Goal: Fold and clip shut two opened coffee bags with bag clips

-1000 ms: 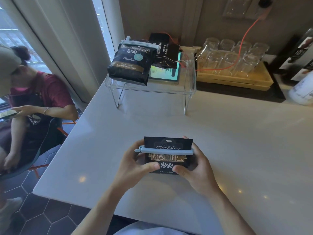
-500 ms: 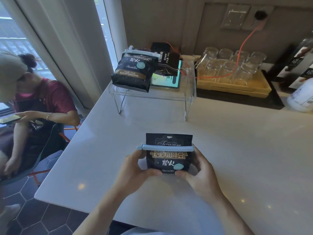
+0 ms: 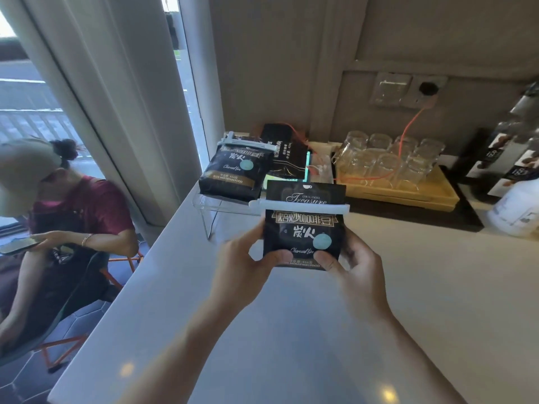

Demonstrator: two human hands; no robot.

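White counter point(image 3: 408, 301) below, both hands point(image 3: 242, 266) point(image 3: 358, 269) grip clipped coffee bag point(image 3: 303, 228), hiding acrylic shelf point(image 3: 210, 205).

A black bag point(image 3: 303, 225) stood upright, held above the bench, a pale clip point(image 3: 300, 206) across its folded top. A second clipped bag point(image 3: 233, 176) lay farther left.

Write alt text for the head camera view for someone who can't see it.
Two bare hands, left hand and right hand, hold a black coffee bag upright above a white counter, a pale blue bag clip across its folded top. Behind it, a second clipped bag sits on a clear acrylic stand.
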